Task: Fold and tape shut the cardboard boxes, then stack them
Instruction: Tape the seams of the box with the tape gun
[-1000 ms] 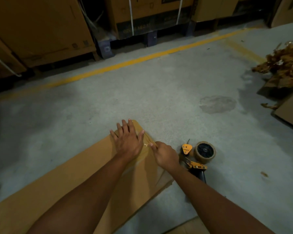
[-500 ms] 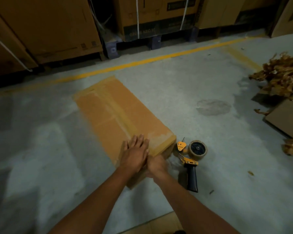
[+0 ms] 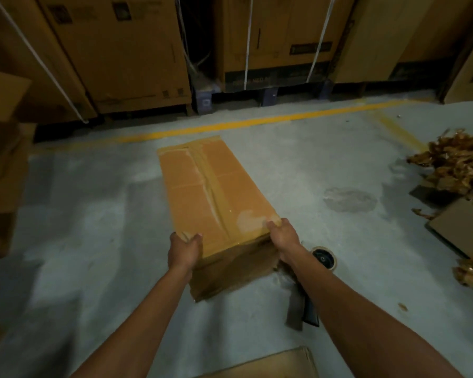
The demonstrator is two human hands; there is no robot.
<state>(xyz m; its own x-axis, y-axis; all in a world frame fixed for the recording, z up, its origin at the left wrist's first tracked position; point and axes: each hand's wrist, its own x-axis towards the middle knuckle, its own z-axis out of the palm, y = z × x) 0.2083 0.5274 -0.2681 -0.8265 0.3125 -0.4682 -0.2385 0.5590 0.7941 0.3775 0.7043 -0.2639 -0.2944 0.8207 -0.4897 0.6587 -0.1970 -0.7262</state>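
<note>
Both of our hands have hold of the cardboard box (image 3: 216, 192), one at each near top corner. Our left hand (image 3: 185, 249) curls round the near left corner, thumb lying on the top face and fingers down the side out of sight. Our right hand (image 3: 283, 237) clasps the near right corner in the same way.

The long box lies in the middle of the concrete floor (image 3: 93, 227), its far end pointing towards the yellow line (image 3: 230, 125) and the tall cartons (image 3: 120, 50) beyond. A strip of tape (image 3: 212, 184) runs wrinkled along the top seam. We cannot tell whether the near end is clear of the floor.

The tape dispenser (image 3: 324, 257) lies on the floor just beside the box's near right corner, partly hidden under our right forearm. A heap of crumpled brown scraps (image 3: 456, 165) and a flat cardboard sheet (image 3: 459, 225) sit towards the floor's right edge, well apart from the box.
</note>
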